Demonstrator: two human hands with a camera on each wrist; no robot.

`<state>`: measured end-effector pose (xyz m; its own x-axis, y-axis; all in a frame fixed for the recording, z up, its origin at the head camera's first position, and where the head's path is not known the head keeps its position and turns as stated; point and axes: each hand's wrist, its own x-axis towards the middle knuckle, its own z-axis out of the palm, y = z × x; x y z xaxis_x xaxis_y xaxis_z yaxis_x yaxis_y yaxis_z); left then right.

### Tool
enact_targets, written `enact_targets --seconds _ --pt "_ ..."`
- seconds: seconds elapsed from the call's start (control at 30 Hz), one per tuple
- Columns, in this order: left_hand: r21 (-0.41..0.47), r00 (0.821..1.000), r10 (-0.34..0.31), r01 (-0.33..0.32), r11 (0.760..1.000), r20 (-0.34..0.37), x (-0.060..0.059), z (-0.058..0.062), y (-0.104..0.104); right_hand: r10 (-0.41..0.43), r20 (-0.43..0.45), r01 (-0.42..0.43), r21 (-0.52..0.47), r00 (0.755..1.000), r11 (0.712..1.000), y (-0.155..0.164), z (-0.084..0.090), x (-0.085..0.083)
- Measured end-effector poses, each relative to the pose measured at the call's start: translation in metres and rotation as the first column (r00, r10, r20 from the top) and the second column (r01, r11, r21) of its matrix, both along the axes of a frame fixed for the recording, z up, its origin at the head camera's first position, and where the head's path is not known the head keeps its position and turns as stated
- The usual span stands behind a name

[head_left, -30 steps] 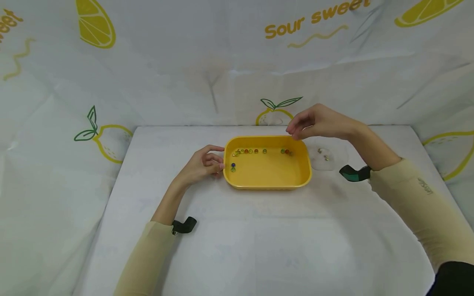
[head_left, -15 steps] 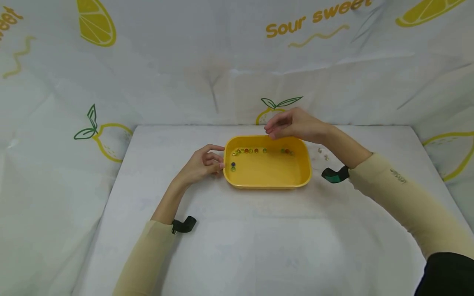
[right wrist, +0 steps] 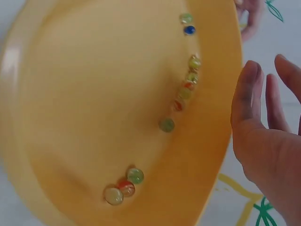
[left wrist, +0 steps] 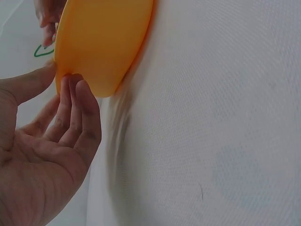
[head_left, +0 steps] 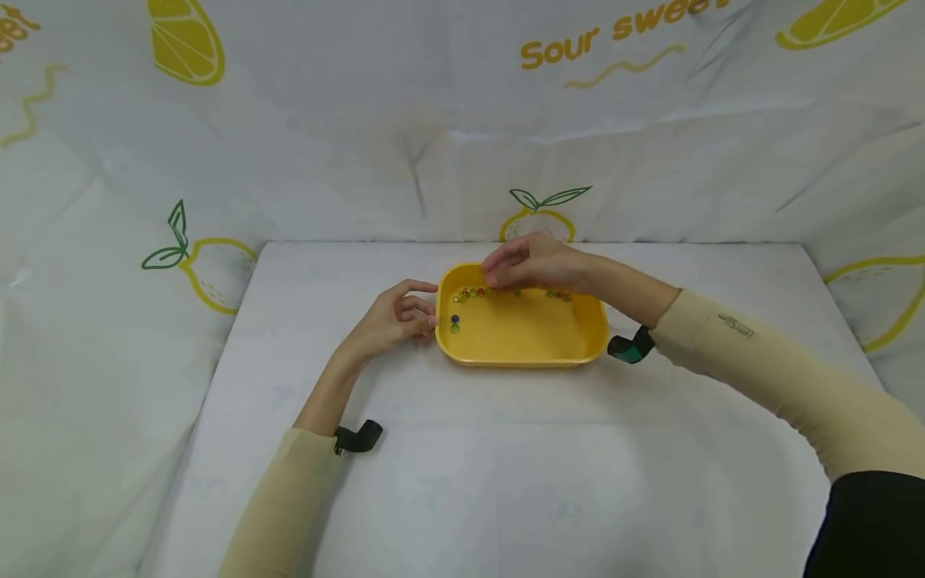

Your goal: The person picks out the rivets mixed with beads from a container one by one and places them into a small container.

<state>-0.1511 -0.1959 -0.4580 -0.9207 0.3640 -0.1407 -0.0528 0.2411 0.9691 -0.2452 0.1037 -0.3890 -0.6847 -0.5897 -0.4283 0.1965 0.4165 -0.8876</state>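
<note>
Two hands are at the yellow tray (head_left: 520, 353), which sits on the white worktop (head_left: 506, 482) just above the middle of the head view. My left hand (head_left: 396, 319) is against the tray's left end: in the left wrist view the fingers (left wrist: 77, 108) lie nearly straight with their tips on its outer wall (left wrist: 101, 42), the thumb touching beside them, nothing clasped. My right hand (head_left: 531, 265) hovers over the tray's far rim, grip loose and holding nothing; the right wrist view shows its fingers (right wrist: 247, 94) relaxed, just outside the rim. Marbles (head_left: 480, 294) lie in a row along the far wall inside the tray, with a blue marble (head_left: 454, 319) and a green one just below it near the left end. In the right wrist view three more (right wrist: 124, 187) sit together lower down. Lemon-print cloth (head_left: 195, 265) backs the worktop.
</note>
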Motion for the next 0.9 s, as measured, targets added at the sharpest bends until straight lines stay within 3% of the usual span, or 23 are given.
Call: enact_targets --seconds 0.2,0.33,0.9 --pt "0.012 1.0 0.002 -0.003 1.0 0.012 0.0 -0.001 -0.002 -0.047 0.154 0.052 -0.026 0.987 0.998 -0.019 -0.007 0.004" --pt "0.018 1.0 -0.005 0.005 1.0 0.012 -0.001 -0.001 -0.003 -0.038 0.211 0.039 0.001 0.977 0.999 -0.032 -0.012 0.006" --pt "0.019 1.0 -0.009 0.009 1.0 0.004 -0.001 0.0 -0.002 0.04 0.208 -0.065 0.114 0.977 0.991 -0.057 -0.025 0.006"
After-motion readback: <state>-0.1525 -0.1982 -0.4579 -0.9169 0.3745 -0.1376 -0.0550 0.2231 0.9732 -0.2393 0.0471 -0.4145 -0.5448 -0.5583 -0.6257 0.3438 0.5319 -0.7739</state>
